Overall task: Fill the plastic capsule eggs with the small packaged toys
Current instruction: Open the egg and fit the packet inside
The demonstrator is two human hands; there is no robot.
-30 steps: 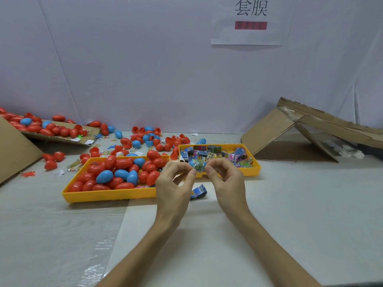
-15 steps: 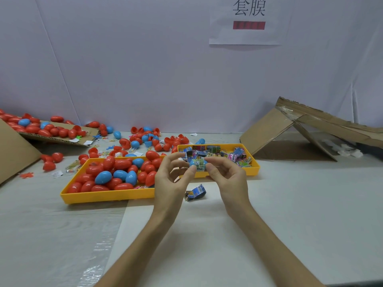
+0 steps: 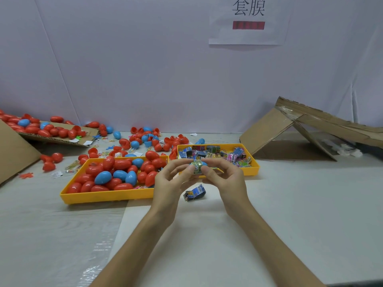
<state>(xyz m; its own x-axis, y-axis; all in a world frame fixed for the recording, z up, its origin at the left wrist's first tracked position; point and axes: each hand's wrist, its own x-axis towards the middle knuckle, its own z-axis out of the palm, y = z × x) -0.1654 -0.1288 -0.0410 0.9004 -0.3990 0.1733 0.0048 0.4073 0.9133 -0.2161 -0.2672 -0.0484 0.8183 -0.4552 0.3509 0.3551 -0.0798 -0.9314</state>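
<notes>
My left hand (image 3: 169,183) and my right hand (image 3: 224,179) meet in front of the trays. Between their fingertips they pinch a small green packaged toy (image 3: 196,167) together with a blue capsule egg (image 3: 204,163), which is mostly hidden by my fingers. Another packaged toy (image 3: 194,193), blue and black, lies on the table just below my hands. A yellow tray (image 3: 103,197) on the left holds many red and blue capsule eggs. A smaller yellow tray (image 3: 253,161) behind my hands holds several packaged toys.
Loose red and blue eggs and egg halves (image 3: 145,139) litter the table behind the trays. A cardboard flap (image 3: 51,137) at far left carries more eggs. A collapsed cardboard box (image 3: 294,129) lies at right. A white wall with a paper sign (image 3: 248,19) backs the table.
My hands have stayed together on the toy and the egg, the fingers shifting slightly around them. The blue and black toy on the table has not moved.
</notes>
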